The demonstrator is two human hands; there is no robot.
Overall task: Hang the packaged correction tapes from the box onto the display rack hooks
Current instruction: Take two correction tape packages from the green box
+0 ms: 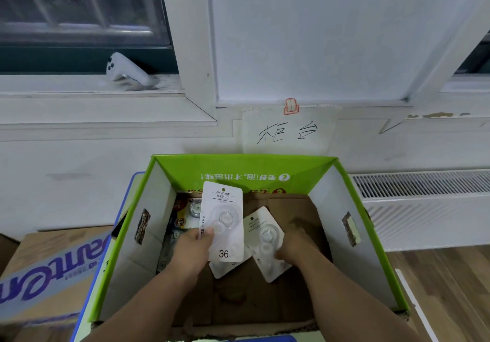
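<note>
Pkg'd correction tape, white card, clear blister, "36"

Dim, cool, even light; soft blur throughout; wide-angle bending at edges; box interior perhaps shadowed.

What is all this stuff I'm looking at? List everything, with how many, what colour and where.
box: one, green with white inner walls, open, centre
pack marked 36: one, white, upright over the box
tilted pack: one, white, right of it
third pack: one, white, box floor, partly covered
colourful packs: count unclear, yellow and dark, box's left side
carton: one, brown, purple lettering, left of box
paper sign: one, white, handwritten, wall above box
clip: one, red, sign's top
controller-like device: one, white, window sill
vent grille: one, white, right
left hand: holds pack marked 36
right hand: holds tilted pack
</note>
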